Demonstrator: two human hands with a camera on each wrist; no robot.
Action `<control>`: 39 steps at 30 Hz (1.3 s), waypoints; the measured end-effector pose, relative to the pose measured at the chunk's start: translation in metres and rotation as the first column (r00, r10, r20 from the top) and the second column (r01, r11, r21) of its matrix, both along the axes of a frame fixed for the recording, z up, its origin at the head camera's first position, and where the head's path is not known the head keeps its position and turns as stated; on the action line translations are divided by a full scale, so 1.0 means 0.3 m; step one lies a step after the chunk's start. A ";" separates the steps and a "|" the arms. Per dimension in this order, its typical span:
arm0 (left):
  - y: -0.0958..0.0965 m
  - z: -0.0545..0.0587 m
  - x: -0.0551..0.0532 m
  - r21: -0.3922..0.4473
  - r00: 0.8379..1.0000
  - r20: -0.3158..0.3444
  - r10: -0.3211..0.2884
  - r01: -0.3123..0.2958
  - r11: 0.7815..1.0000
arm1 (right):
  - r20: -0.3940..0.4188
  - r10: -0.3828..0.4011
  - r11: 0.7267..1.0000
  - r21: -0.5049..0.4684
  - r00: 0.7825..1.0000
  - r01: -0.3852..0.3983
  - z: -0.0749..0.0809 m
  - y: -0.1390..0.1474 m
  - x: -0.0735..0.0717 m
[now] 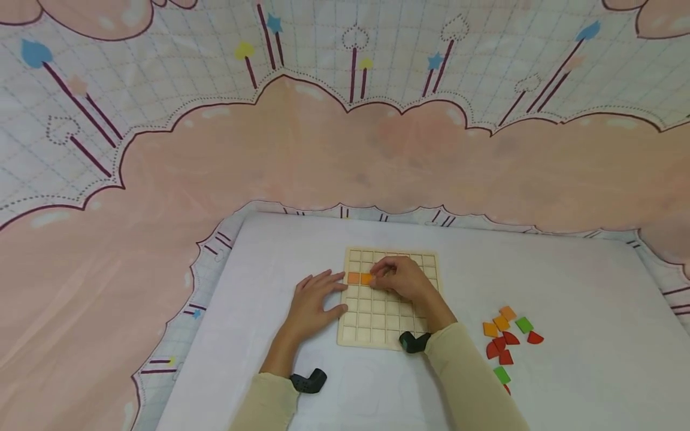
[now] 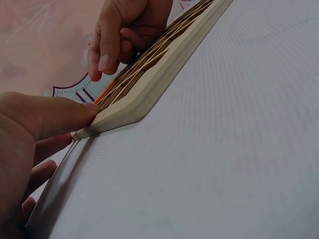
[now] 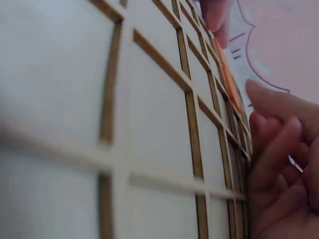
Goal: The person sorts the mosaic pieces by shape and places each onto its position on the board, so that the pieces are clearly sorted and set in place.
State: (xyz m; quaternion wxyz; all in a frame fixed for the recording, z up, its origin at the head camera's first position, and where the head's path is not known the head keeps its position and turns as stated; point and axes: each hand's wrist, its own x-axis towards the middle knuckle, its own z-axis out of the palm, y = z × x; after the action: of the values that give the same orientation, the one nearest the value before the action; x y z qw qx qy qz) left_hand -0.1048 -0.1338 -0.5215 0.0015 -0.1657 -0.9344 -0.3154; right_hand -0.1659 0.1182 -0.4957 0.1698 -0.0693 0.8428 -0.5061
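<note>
A pale wooden grid board (image 1: 372, 326) lies on the white table. Two orange square tiles sit side by side in one row at its left: a darker orange tile (image 1: 353, 278) and a brighter orange tile (image 1: 366, 279). My left hand (image 1: 315, 302) touches the board's left edge, fingers spread; the left wrist view shows its thumb (image 2: 70, 117) on the rim. My right hand (image 1: 401, 280) is over the board with its fingertips beside the brighter tile. In the right wrist view that hand (image 3: 289, 164) is loosely bent, with nothing visible between its fingers.
Right of the board lie loose orange tiles (image 1: 490, 329), green tiles (image 1: 524, 325) and red pieces (image 1: 505, 357), some with a curved side. A black device (image 1: 309, 381) is on the left wrist, another (image 1: 414, 342) on the right. A patterned cloth (image 1: 323, 155) hangs behind the table.
</note>
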 end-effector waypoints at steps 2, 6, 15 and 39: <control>0.000 -0.002 0.002 0.001 1.000 -0.001 0.001 -0.001 1.000 | 0.013 0.001 0.999 -0.033 1.000 -0.001 0.002 0.020 0.014; -0.004 -0.004 0.001 -0.003 1.000 -0.021 0.010 -0.010 1.000 | 0.006 -0.003 0.998 -0.056 1.000 0.003 0.027 0.074 0.033; -0.008 -0.007 0.000 -0.010 1.000 -0.010 0.009 -0.009 1.000 | -0.071 0.019 0.999 0.051 0.997 -0.015 0.109 0.241 0.055; 0.006 -0.003 0.000 0.011 1.000 -0.013 0.008 -0.007 1.000 | 0.049 0.011 0.869 0.494 0.999 -0.034 0.151 0.649 0.156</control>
State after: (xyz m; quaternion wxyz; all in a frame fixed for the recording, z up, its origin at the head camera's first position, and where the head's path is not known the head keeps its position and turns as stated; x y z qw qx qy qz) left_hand -0.1048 -0.1320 -0.5225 0.0097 -0.1642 -0.9333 -0.3193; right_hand -0.1193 0.3131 -0.4505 0.2066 -0.0219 0.9394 -0.2727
